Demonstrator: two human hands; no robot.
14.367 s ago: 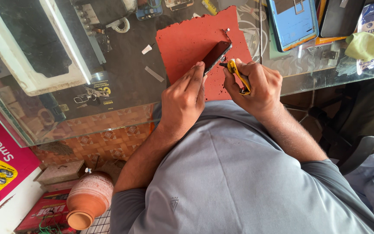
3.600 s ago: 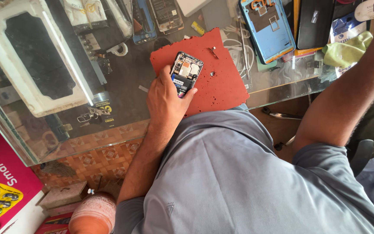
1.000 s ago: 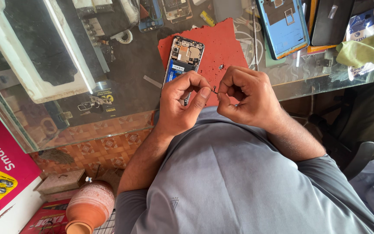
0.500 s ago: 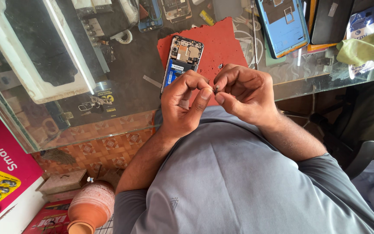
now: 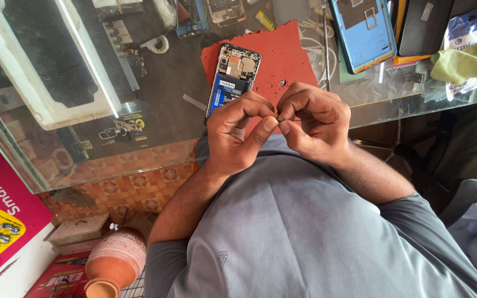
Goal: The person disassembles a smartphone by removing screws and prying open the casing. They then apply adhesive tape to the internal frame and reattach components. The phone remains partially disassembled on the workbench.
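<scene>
1. One glass counter (image 5: 155, 118) fills the upper part of my view, its near edge running just above my grey shirt (image 5: 305, 232), with patterned tiles showing through the glass lower left.
2. On the counter's left lies a white-framed dark panel (image 5: 51, 72), well apart from my hands.
3. A red work mat (image 5: 288, 52) sits on the glass straight ahead of me, and my knuckles overlap its near edge.
4. My left hand (image 5: 233, 138) is curled, thumb and forefinger pressed together at the tips and meeting those of the other hand.
5. My right hand (image 5: 313, 121) mirrors it, fingers bent inward and pinching at the same spot; something tiny seems held between the two pinches, but I cannot tell what it is.
6. An opened phone (image 5: 232, 77), back cover off and blue battery showing, rests on the mat's left part, just beyond my left hand and not touched by it.
7. A blue phone shell (image 5: 362, 30) lies to the mat's right, beside a dark flat case (image 5: 423, 25).
8. A green cloth (image 5: 465, 60) is bunched at the far right edge.
9. A clay pot (image 5: 114, 262) stands on the floor lower left.
10. A small loose part (image 5: 282, 83) lies on the mat, just beyond my right knuckles.
</scene>
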